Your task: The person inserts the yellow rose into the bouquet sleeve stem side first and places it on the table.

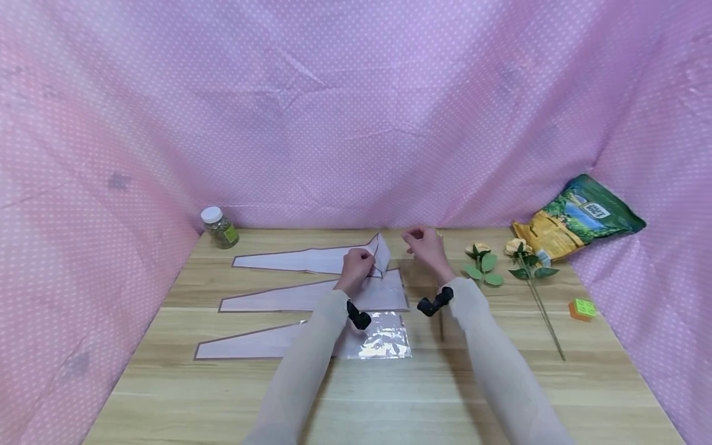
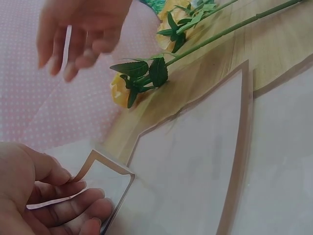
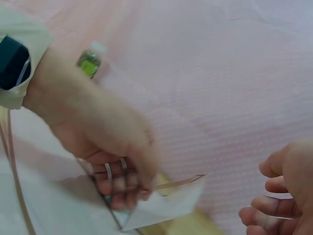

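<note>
My left hand point(image 1: 356, 270) pinches the wide end of the farthest flower sleeve point(image 1: 289, 259), a tapered whitish sleeve with a brown border. Its opening stands lifted off the table, and in the left wrist view the thumb and forefinger grip the sleeve's brown rim point(image 2: 94, 159). To the right of that end my right hand point(image 1: 427, 248) is raised, fingers loosely bent and holding nothing in the right wrist view. Two similar sleeves, a middle one point(image 1: 283, 298) and a nearest one point(image 1: 245, 347), lie flat; the left forearm partly covers the nearest.
Artificial yellow roses, a shorter-looking one point(image 1: 478, 249) and a long-stemmed one point(image 1: 538, 303), lie at right. Another stem point(image 1: 442, 324) is partly hidden by the right arm. A green-and-yellow bag point(image 1: 581, 219), toy blocks point(image 1: 582, 309) and a white-lidded jar point(image 1: 220, 228) stand around the wooden table point(image 1: 389, 402).
</note>
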